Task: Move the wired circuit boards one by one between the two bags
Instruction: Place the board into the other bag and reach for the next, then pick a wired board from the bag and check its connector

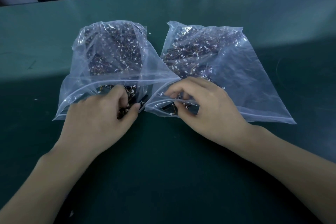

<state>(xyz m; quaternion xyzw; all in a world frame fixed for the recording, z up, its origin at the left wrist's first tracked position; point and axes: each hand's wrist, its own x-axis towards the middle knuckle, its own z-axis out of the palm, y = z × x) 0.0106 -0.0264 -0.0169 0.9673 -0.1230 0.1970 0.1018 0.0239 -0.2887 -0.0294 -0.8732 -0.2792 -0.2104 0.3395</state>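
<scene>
Hands apparently pinch boards at overlapping bag mouths.

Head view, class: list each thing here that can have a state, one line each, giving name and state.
left bag: mouth open, lying flat, full of boards.
right bag: mouth open, lying flat, holding boards.
left hand: fingers curled on circuit boards at the left bag's mouth.
right hand: fingers pinching a wired board at the right bag's mouth.
</scene>
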